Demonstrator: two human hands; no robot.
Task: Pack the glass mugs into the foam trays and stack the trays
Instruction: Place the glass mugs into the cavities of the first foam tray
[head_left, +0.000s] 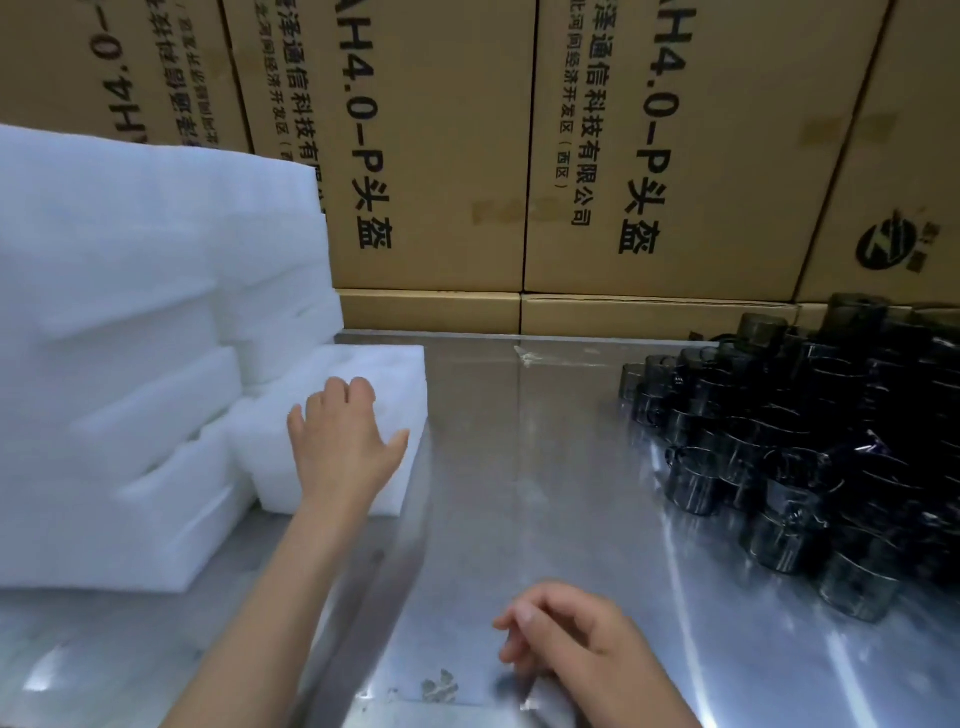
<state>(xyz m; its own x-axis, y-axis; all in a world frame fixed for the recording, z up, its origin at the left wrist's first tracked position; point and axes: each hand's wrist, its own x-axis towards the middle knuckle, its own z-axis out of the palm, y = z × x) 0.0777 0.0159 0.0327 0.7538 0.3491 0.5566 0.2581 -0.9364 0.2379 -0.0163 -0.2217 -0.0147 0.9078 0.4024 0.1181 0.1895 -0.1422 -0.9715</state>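
Observation:
A white foam tray (387, 374) lies on the steel table at centre left, beside a tall pile of more foam trays (130, 322). My left hand (340, 441) rests on top of the single tray, fingers curled over its recess and thumb spread toward its right edge. A heap of dark glass mugs (810, 441) fills the right side of the table. My right hand (576, 634) hovers low near the table's front, fingers loosely curled and holding nothing.
The steel table (545, 467) has bare reflective surface between the tray and the mugs. Large cardboard boxes (441, 156) with printed text wall off the back. A scrap of tape (530, 356) lies near the far edge.

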